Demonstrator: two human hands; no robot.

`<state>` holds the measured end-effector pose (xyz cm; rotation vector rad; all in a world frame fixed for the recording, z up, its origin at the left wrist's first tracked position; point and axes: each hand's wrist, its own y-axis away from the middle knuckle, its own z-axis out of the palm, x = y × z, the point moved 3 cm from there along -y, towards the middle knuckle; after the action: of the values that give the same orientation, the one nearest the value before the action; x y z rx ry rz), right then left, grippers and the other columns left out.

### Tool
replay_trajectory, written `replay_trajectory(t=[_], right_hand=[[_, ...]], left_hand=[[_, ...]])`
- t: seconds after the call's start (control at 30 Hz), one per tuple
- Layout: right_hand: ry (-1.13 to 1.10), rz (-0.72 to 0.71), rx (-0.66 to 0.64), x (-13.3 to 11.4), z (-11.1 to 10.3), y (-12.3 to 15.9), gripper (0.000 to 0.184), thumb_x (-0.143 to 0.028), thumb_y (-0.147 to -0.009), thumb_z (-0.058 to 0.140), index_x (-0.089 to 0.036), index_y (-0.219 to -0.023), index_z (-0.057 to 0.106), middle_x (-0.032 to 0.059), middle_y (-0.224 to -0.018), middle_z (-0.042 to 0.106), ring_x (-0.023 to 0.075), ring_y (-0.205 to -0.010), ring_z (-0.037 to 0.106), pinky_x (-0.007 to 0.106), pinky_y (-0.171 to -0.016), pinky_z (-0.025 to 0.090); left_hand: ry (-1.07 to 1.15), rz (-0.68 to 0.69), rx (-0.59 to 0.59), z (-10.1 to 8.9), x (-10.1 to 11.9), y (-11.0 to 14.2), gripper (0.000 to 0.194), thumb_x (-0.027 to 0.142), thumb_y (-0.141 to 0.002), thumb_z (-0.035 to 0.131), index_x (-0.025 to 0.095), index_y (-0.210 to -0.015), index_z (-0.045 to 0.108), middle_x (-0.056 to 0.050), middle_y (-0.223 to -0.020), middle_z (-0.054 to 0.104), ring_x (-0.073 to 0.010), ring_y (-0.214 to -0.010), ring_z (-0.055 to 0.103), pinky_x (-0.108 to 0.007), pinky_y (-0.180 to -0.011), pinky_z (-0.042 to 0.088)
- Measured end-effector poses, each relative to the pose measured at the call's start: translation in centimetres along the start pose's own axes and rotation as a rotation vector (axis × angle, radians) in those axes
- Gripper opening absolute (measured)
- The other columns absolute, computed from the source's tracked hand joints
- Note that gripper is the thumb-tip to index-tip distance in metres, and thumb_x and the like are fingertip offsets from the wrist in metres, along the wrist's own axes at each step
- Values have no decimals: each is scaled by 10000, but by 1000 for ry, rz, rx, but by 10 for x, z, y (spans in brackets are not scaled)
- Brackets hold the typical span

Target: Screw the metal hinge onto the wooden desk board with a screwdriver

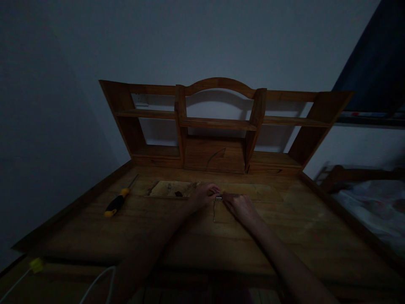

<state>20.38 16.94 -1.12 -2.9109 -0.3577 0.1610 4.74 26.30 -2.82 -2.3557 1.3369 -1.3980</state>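
Our left hand (202,195) and right hand (243,207) curl their fingers close beside a small shiny metal piece (219,198), mid-way across the wooden desktop (190,236); which one grips it, we cannot tell. A black-and-yellow screwdriver (117,204) lies to our left.

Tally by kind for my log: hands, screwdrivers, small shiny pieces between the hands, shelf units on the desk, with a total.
Hands: 2 (left hand, right hand)
Screwdriver: 1
Small shiny piece: 1
Shelf unit: 1
Total: 5
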Motion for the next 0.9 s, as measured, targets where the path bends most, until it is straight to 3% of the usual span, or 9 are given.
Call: replay_trajectory(t=[0.3, 0.5, 0.67, 0.9], right_hand=[[9, -17, 35, 0, 1, 0, 270, -302, -1017, 400, -240, -1045, 661, 46, -1000, 735, 185, -858, 689, 256, -663, 358], [23, -8, 43, 0, 3, 0, 291, -325, -1023, 388, -242, -1045, 666, 47, -989, 736, 178, -816, 686, 262, -638, 345], [27, -8, 32, -1, 0, 1, 299, -330, -1025, 384, -227, -1048, 664, 65, -978, 737, 179, -844, 688, 259, -652, 355], [29, 0, 21, -2, -1, 1, 298, -328, -1028, 374, -238, -1055, 658, 57, -994, 734, 176, -850, 686, 254, -662, 354]], left_hand=[[69, 19, -47, 2, 1, 1, 197, 125, -833, 584, 166, -1019, 634, -39, -957, 713, -142, -892, 674, -282, -854, 530], [-89, 77, -32, 0, 0, 2, 148, 275, -872, 663, 183, -988, 673, -41, -985, 660, -157, -932, 627, -278, -855, 489], [-180, 75, -41, 1, -3, 2, 123, 274, -913, 619, 188, -945, 701, -28, -894, 639, -154, -901, 602, -268, -835, 466], [-189, 78, -51, 2, -4, 1, 153, 292, -937, 577, 213, -960, 706, -30, -961, 656, -160, -959, 607, -280, -877, 466]])
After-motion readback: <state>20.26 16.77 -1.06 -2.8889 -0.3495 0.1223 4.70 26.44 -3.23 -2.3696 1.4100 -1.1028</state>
